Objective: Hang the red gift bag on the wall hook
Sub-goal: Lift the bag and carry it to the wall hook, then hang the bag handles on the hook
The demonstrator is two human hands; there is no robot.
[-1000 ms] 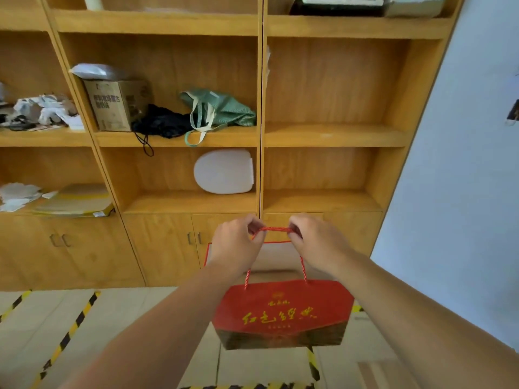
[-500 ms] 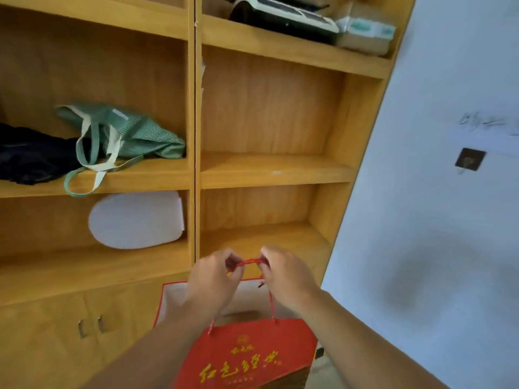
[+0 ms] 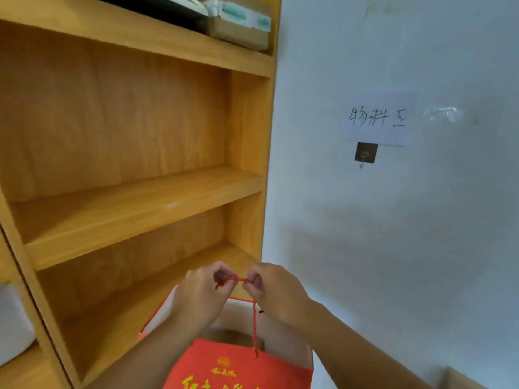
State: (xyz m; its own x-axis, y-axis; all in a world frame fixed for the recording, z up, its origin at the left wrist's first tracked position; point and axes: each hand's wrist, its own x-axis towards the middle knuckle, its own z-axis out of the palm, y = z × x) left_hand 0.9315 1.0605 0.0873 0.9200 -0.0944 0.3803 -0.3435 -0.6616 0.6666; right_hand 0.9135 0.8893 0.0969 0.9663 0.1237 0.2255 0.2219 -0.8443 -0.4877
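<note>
The red gift bag (image 3: 238,366) with gold lettering hangs low in the middle of the head view, its open top showing a white lining. My left hand (image 3: 200,297) and my right hand (image 3: 276,292) each pinch its red rope handle (image 3: 235,279), stretched taut between them. The wall hook (image 3: 365,155), a small dark square plate with a metal hook, is on the white wall up and to the right of my hands, well apart from the handle.
A wooden shelf unit (image 3: 140,197) fills the left side, its right edge close to my hands. A paper sign (image 3: 377,119) with handwriting is stuck just above the hook. Boxes (image 3: 238,23) sit on the top shelf. A white object (image 3: 12,324) lies at far left.
The view has swung right and closer to the wall; the hook and sign are now larger and nearer the centre. Both hands still hold the handle, now pinched closer together.
</note>
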